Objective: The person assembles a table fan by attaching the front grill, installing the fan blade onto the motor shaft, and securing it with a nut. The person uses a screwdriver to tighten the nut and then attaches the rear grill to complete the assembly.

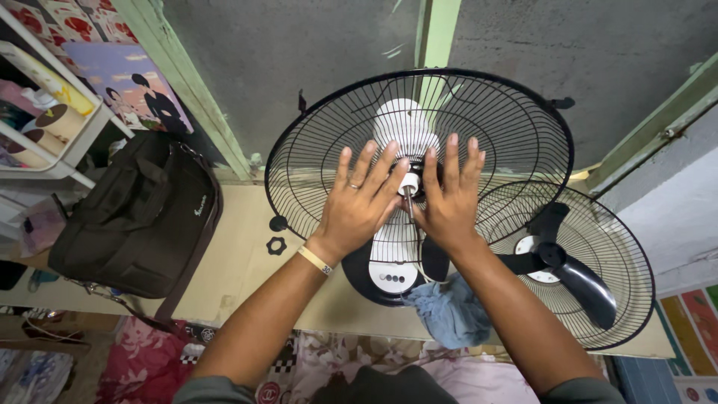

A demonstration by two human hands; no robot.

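Bag, black, sat at far left on the beige desk, clear of the work. A small black nut lay loose on the desk just left of the fan guard; judged likely to be knocked off the edge by a forearm sweep.

Left hand was spread wide, fingers fanned flat against the rear wire guard, holding nothing. Thumb and forefinger tip sat beside the white hub and the bare motor shaft at the guard's centre. Right hand was likewise open, palm to the guard, grip empty, touching the hub from the other side.

Risks judged: guard, leaning upright on its motor body, could tip forward if either palm let off; fingertips could slip between wires; shaft end could jab a palm.

Blue cloth lay below the right wrist, near the desk edge. Front guard with the dark blade resting on it lay at right, partly overhanging the desk; an elbow nudge could send it off.
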